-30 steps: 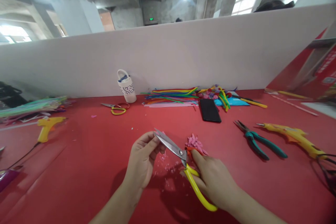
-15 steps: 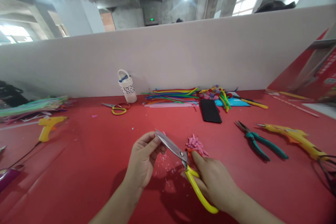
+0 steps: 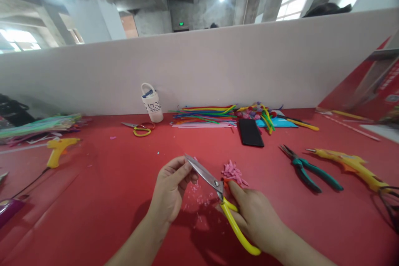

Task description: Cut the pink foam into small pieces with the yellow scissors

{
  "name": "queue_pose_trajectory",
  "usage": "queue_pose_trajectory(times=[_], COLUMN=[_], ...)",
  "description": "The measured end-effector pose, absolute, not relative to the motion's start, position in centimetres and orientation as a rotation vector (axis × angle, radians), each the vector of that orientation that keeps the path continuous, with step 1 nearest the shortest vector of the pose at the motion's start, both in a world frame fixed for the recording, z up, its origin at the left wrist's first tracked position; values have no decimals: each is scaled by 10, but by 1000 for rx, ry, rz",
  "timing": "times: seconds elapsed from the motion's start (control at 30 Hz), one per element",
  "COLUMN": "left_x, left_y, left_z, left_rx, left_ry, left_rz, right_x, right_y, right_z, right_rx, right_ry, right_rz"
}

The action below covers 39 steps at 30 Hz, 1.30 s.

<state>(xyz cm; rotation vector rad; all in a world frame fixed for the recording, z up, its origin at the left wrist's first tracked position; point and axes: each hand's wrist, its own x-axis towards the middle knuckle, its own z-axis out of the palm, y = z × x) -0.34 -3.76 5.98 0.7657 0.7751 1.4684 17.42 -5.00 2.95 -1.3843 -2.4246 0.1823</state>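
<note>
Two bare hands work near the middle of the red counter (image 3: 109, 183); the right hand (image 3: 254, 216) has its fingers closed around the yellow handles of the scissors (image 3: 217, 184), forefinger laid along the top by the pivot; the steel blades point up and to the left, together or nearly so. The left hand (image 3: 171, 189) pinches its fingers narrow on a pink scrap (image 3: 194, 159) right at the blade tip; little of the scrap shows. A small heap of pink cuttings (image 3: 233, 171) lies just beyond the right hand, and fine pink crumbs (image 3: 199, 199) lie on the counter between the hands.

Farther off, a black phone (image 3: 250, 132) lies face down; right of it are teal-handled pliers (image 3: 307, 170) and a yellow glue gun (image 3: 349, 164). Coloured strips (image 3: 205, 115) are stacked along the white partition (image 3: 218, 66). A white bottle (image 3: 151, 103) with a dark pattern stands left of them; no words on it can be read. Small scissors (image 3: 139, 129) lie near the bottle; a second glue gun (image 3: 59, 149) lies far left. The red carton (image 3: 383, 87) at far right bears white writing, too blurred to read.
</note>
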Motion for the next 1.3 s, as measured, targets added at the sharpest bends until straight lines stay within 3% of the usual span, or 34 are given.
queue_pose_trajectory(times=[0.27,0.5,0.6,0.9,1.3], left_x=[-6,7,15,22,29], left_y=[-36,-43,-47,-51,-49], left_z=[60,52,46,38,34], left_rx=[769,773,772,768,1128], left_ry=[773,725,704,732,1020], left_rz=[1446,1105,928,748,937], right_x=[177,170,170,171,169], right_y=[-48,-47,-47,-45,-47], right_z=[29,35,35,36,38], right_rx=[-1440,-1279,-1238,-1115,-1282], right_ry=[-2304,-1650,-1451,-1491,-1538], right_rz=[262,1195,1380,1586,1330])
